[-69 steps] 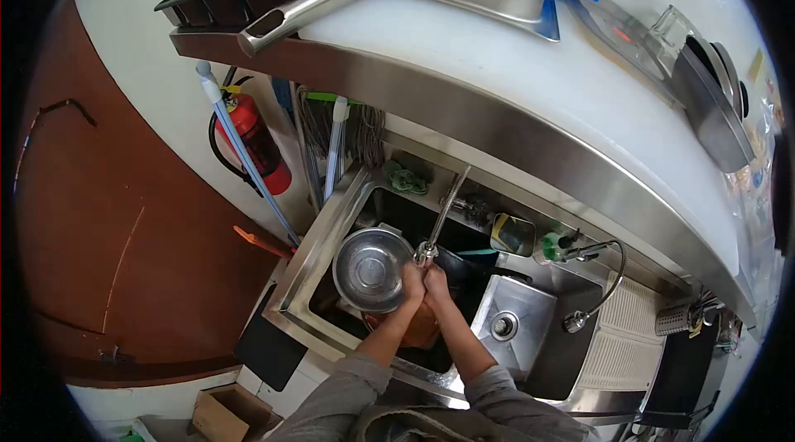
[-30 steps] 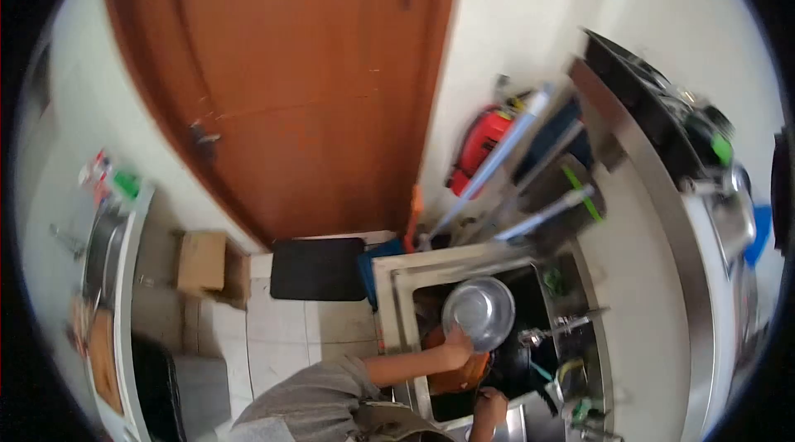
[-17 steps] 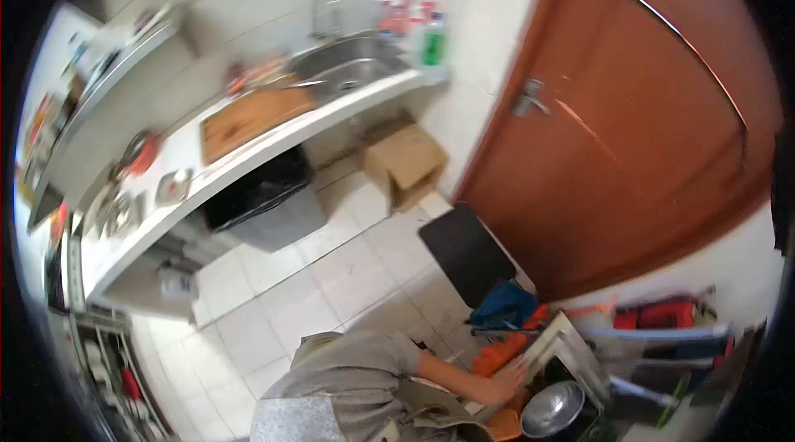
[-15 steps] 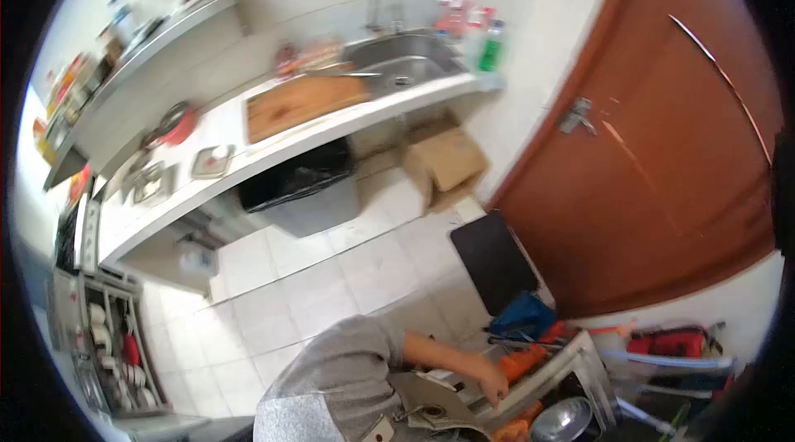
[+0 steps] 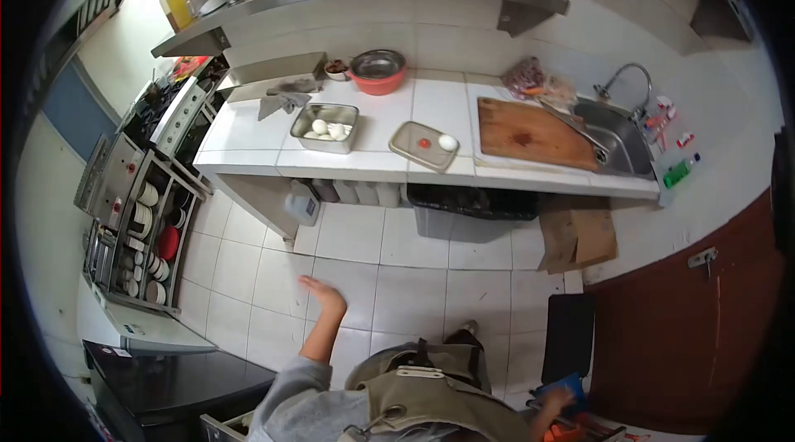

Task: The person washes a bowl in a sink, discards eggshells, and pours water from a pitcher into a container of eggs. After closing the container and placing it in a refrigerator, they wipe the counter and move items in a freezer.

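Note:
My left hand [image 5: 325, 293] is held out over the tiled floor, touching nothing, with its fingers stretched. My right hand [image 5: 556, 401] is low at the right, beside a blue item [image 5: 571, 391] and some orange things; blur hides its fingers. On the white counter ahead stands a steel container [image 5: 325, 128] with several white eggs [image 5: 334, 131] in it. To its right lies a flat lid [image 5: 406, 146] bearing one egg [image 5: 448, 142] and a small red piece [image 5: 425, 143]. Farther right is a wooden cutting board [image 5: 517, 137] with a knife [image 5: 571, 122] reaching toward the sink.
A steel sink [image 5: 625, 144] fills the counter's right end. Below are a lined bin [image 5: 464, 223] and cardboard box [image 5: 580, 235]. A dish rack [image 5: 157, 235] and stove stand left, a black-topped unit [image 5: 166, 380] at lower left, and a brown door [image 5: 687, 343] right.
My view has turned left toward the counter, and my body stands more upright in it. My left hand has come into view. My right hand has moved off the frame edge toward the blue item.

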A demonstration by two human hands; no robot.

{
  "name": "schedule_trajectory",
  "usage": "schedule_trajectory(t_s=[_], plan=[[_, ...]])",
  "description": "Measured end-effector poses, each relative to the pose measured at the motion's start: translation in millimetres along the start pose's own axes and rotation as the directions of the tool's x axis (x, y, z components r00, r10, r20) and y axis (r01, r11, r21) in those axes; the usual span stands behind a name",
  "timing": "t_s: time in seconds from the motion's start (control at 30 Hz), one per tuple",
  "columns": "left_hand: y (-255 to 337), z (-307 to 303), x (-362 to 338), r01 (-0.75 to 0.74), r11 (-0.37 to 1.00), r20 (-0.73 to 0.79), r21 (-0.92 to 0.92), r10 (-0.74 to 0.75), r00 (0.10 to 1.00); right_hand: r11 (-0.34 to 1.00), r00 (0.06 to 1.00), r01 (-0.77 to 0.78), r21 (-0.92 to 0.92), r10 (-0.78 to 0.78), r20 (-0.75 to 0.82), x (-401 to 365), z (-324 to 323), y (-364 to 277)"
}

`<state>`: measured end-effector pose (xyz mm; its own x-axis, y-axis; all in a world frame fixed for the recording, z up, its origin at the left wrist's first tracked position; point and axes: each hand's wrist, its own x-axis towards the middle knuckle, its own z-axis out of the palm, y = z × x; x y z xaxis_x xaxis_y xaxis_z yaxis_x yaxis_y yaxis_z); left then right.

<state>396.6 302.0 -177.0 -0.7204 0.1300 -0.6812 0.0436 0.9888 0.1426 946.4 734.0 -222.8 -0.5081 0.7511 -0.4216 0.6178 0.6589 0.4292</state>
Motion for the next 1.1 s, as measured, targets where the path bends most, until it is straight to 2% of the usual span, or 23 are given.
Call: schedule_trajectory(t_s=[0.03,0.07,0.1,0.13,0.17,0.2,0.23,0.27,0.3,0.33,0.4,0.43,0.47,0.5,0.53,0.6,0.73,0.8,0.87,0.93,1.0,1.07,1.1], plan=[[-41,2,3,-0.101,0.994,0.084,0.033,0.098,0.992,0.658,0.978,-0.184,0.73,0.199,0.067,24,-59,-49],[-60,-5,7,-0.206,0.977,0.166,0.06,0.193,0.967,0.295,0.938,0.115,0.948,0.282,-0.202,55,-105,-91],[-61,-21,-4,-0.204,0.977,0.174,0.057,0.191,0.966,0.322,0.886,0.356,0.877,0.184,-0.427,106,-91,-119],[-59,-42,-31,-0.029,0.921,0.238,-0.388,0.131,0.962,0.559,0.807,0.481,0.676,0.02,-0.591,84,-216,-146],[-61,-53,-42,0.183,0.653,0.318,-0.735,0.095,0.943,0.537,0.767,0.555,0.635,-0.036,-0.64,93,-282,-171],[-69,-53,-30,0.194,0.647,0.327,-0.737,0.09,0.941,0.457,0.728,0.622,0.635,-0.039,-0.685,127,-315,-194],[-80,-50,-12,0.055,0.85,0.024,-0.523,-0.049,0.998,0.432,0.682,0.679,0.593,-0.073,-0.728,141,-371,-217],[-89,-53,3,0.018,0.973,-0.308,-0.229,-0.09,0.947,0.388,0.637,0.731,0.562,-0.092,-0.765,159,-415,-239],[-97,-60,14,-0.071,0.965,-0.469,-0.252,-0.058,0.881,0.339,0.587,0.781,0.525,-0.11,-0.802,178,-451,-259],[-95,-73,22,-0.053,0.959,-0.47,-0.277,-0.087,0.879,0.403,0.533,0.801,0.443,-0.143,-0.834,203,-476,-278],[-85,-121,29,-0.243,0.744,-0.509,-0.623,-0.149,0.848,0.407,0.488,0.826,0.389,-0.172,-0.856,235,-534,-316],[-81,-138,35,-0.229,0.732,-0.504,-0.642,-0.178,0.845,0.447,0.457,0.835,0.32,-0.241,-0.856,246,-554,-328],[-78,-157,41,-0.254,0.77,-0.562,-0.586,-0.16,0.812,0.481,0.425,0.841,0.248,-0.305,-0.852,257,-575,-339],[-77,-178,45,-0.271,0.811,-0.614,-0.519,-0.132,0.778,0.469,0.471,0.836,0.284,-0.35,-0.81,265,-588,-348],[-76,-199,47,-0.258,0.812,-0.611,-0.524,-0.148,0.777,0.471,0.476,0.841,0.267,-0.411,-0.777,288,-585,-356],[-65,-241,57,-0.378,0.703,-0.65,-0.603,-0.159,0.743,0.537,0.575,0.789,0.298,-0.476,-0.665,294,-599,-366],[-56,-306,67,-0.384,0.679,-0.66,-0.626,-0.199,0.725,0.498,0.54,0.815,0.298,-0.462,-0.704,292,-604,-375],[-55,-325,79,-0.412,0.634,-0.65,-0.654,-0.193,0.735,0.578,0.667,0.718,0.388,-0.411,-0.622,284,-608,-378],[-57,-338,99,-0.545,0.416,-0.649,-0.728,-0.162,0.744,0.608,0.668,0.704,0.368,-0.388,-0.635,282,-615,-383],[-59,-353,117,-0.562,0.374,-0.628,-0.738,-0.073,0.775,0.614,0.713,0.665,0.426,-0.352,-0.606,268,-617,-381],[-53,-377,133,-0.528,0.263,-0.533,-0.807,0.059,0.844,0.63,0.745,0.618,0.469,-0.28,-0.606,260,-619,-391],[-48,-396,153,-0.49,0.287,-0.469,-0.823,0.141,0.872,0.504,0.817,0.545,0.67,-0.142,-0.558,257,-619,-402],[-49,-397,167,-0.475,0.314,-0.422,-0.822,0.224,0.878,0.394,0.813,0.562,0.727,-0.102,-0.573,252,-621,-411]])
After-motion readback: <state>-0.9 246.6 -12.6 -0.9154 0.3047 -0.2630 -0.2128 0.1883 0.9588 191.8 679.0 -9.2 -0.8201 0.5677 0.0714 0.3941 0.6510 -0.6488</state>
